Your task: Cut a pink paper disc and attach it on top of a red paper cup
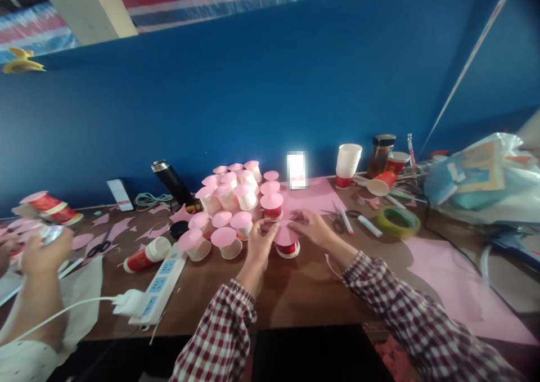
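Note:
Between my hands a pink paper disc (287, 234) lies over the top of an upside-down red paper cup (288, 249) on the table. My left hand (258, 246) pinches the disc's left edge, and my right hand (315, 230) has its fingertips closed on the right edge. Just behind it stands a red cup (272, 211) topped with another pink disc (270, 201). To the left, several white cups (230, 251) wear pink discs in close rows.
A power strip (163, 283), a stack of cups lying down (147, 255) and a co-worker's hand (46, 252) are on the left. At right lie scissors (340, 223), a glue stick (370, 225), green tape (399, 222) and pink paper (455, 286). White cups (349, 160) stand stacked by the blue partition (261, 89).

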Demonstrator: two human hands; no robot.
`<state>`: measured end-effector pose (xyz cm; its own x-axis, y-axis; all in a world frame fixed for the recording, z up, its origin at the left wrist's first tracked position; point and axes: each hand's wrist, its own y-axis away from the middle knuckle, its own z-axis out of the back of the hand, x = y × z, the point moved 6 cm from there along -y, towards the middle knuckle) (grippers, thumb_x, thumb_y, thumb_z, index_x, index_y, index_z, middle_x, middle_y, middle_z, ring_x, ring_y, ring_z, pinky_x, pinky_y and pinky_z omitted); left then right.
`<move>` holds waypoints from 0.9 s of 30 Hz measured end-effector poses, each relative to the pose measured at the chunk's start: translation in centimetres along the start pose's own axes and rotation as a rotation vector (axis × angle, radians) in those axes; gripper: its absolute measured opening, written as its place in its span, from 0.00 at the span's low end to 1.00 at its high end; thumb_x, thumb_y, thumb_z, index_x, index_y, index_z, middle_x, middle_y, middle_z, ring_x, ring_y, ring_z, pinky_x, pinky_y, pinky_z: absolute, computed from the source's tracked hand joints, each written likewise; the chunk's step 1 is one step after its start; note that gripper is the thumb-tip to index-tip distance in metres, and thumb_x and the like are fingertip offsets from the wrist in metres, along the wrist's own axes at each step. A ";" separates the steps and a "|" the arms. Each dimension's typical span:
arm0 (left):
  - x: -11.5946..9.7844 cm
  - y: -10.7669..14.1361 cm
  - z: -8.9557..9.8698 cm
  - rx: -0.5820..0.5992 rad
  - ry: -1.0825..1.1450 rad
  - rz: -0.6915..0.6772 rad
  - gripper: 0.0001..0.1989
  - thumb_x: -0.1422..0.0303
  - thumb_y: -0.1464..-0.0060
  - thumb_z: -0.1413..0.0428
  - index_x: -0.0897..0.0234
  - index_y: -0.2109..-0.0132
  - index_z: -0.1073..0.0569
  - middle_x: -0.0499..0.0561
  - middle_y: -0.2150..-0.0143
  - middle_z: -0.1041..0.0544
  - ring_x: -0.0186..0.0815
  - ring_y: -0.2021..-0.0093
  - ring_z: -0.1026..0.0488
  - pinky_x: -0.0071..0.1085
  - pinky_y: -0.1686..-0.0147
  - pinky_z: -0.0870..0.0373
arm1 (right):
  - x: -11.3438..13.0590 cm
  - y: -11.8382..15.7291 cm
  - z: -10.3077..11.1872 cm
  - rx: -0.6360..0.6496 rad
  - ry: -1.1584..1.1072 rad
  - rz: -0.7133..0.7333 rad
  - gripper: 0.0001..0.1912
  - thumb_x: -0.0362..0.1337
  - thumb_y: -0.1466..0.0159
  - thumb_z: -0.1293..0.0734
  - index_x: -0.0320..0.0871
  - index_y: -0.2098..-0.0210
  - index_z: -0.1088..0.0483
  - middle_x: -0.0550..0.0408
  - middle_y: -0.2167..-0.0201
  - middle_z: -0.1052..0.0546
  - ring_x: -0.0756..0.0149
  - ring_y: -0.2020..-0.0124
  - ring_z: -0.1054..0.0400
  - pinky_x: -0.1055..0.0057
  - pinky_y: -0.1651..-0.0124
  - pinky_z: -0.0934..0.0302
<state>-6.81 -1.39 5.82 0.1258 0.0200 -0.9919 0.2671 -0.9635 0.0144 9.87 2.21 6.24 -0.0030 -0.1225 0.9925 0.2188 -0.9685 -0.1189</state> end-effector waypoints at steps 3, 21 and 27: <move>0.4 0.0 0.0 0.004 0.045 0.030 0.27 0.55 0.63 0.32 0.68 0.59 0.28 0.47 0.71 0.27 0.26 0.75 0.33 0.22 0.78 0.39 | -0.2 -0.4 -0.1 0.001 -0.007 0.005 0.25 0.44 0.52 0.24 0.39 0.58 0.30 0.49 0.62 0.23 0.63 0.62 0.28 0.66 0.61 0.30; 1.8 0.0 0.4 0.009 0.040 0.120 0.30 0.57 0.65 0.30 0.67 0.55 0.29 0.49 0.66 0.25 0.27 0.72 0.30 0.21 0.78 0.38 | -0.6 -0.7 -0.3 0.000 0.036 0.051 0.24 0.47 0.51 0.25 0.39 0.61 0.30 0.49 0.64 0.23 0.62 0.63 0.27 0.64 0.59 0.31; 2.0 -0.2 0.1 0.045 0.084 0.092 0.29 0.58 0.65 0.30 0.67 0.57 0.28 0.52 0.63 0.23 0.31 0.67 0.27 0.26 0.69 0.31 | -0.7 -0.7 -0.5 -0.002 0.066 0.057 0.23 0.47 0.50 0.26 0.38 0.61 0.30 0.48 0.64 0.22 0.62 0.63 0.27 0.64 0.59 0.31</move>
<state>-6.74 -1.18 3.77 0.2279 -0.0485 -0.9725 0.2083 -0.9732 0.0974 9.24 2.88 5.64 -0.0550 -0.1918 0.9799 0.2187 -0.9599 -0.1756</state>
